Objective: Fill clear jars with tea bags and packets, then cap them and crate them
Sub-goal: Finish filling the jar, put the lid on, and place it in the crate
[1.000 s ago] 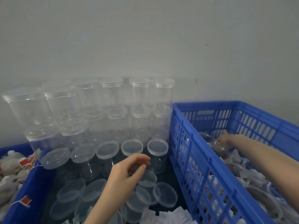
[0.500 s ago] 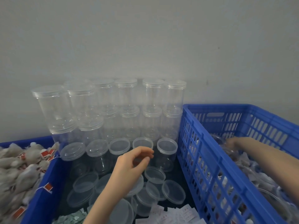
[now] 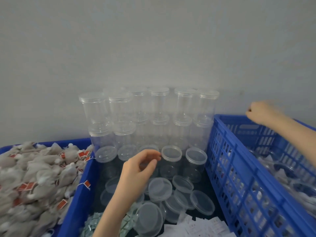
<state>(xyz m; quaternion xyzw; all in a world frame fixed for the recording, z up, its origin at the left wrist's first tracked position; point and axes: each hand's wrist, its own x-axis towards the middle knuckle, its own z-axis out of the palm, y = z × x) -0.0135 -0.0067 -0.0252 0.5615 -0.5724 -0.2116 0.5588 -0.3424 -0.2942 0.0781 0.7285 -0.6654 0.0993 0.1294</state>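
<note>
My left hand reaches into the middle gap, fingers and thumb curved in a C just in front of a capped clear jar. A gap shows between thumb and fingers, and nothing is plainly held. Further capped jars stand beside it, and empty capped jars are stacked against the wall. Loose clear lids lie below the hand. My right hand hovers blurred above the back rim of the blue crate; its fingers are curled, with nothing visible in them. Filled jars lie inside the crate.
A blue bin at the left is heaped with grey tea bags bearing red tags. Green packets and white paper packets lie at the bottom. A plain grey wall closes the back.
My right hand has lifted out of the blue crate to above its back rim. My left hand has stayed by the front row of jars. The view has shifted left.
</note>
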